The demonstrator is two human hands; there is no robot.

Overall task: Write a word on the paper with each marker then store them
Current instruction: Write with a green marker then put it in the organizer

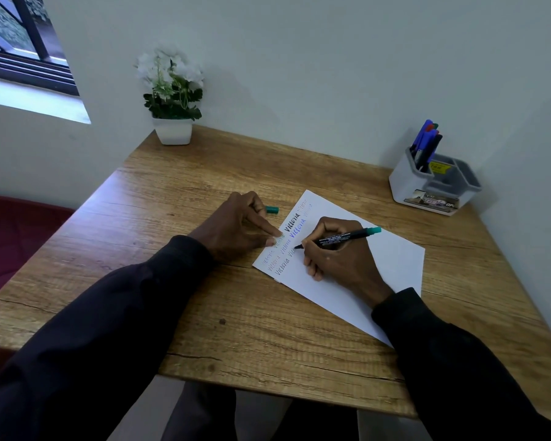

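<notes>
Dark sleeves at frame bottom. Mid-frame, right hand (337, 253) clamped on green marker (341, 239), tip on paper (392, 262): writing step. Left hand (239, 227) fingers spread, pinning paper edge. Cap (272, 210) beyond; recapping next. Holder (433, 183) upper right.

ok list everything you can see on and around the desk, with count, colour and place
wooden desk: one, brown, against the white wall
white sheet of paper: one, desk centre-right, "Victoria" written repeatedly
green-ended black marker: one, tip on the paper
green marker cap: one, on desk beyond the left hand
grey-and-white desk organiser: one, far right corner
stored markers: several, mostly blue, upright in organiser
white-flowered plant in white pot: one, far left corner
window: one, upper left
left hand: fingers pinning the paper's edge
right hand: grip closed on the marker
</notes>
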